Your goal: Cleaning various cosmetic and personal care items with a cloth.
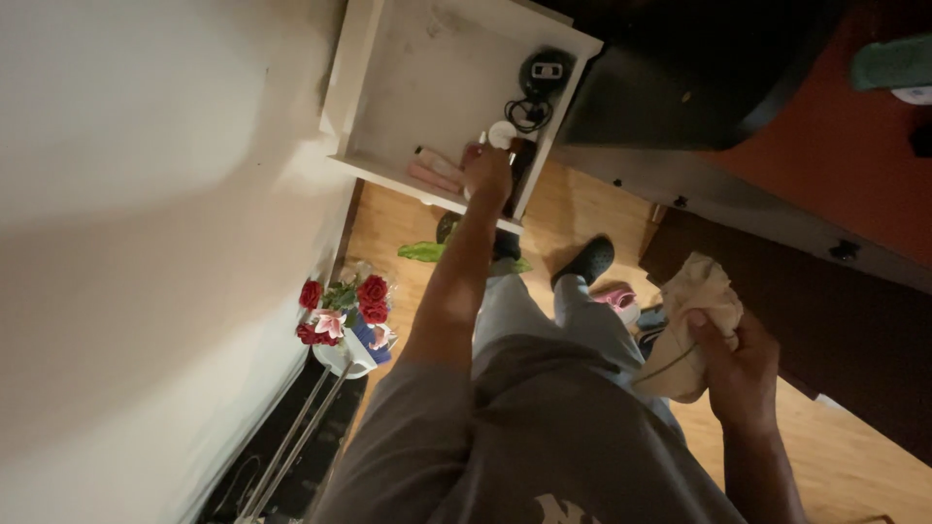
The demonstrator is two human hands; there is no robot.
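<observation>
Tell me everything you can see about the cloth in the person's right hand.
The cloth is beige or cream, soft fabric bunched into a crumpled wad, with a dark line or seam along its lower folds. The right hand grips it from below, thumb pressed over its front. It is held in the air beside the person's leg, above the wooden floor, touching nothing else. Its full shape cannot be made out.
</observation>
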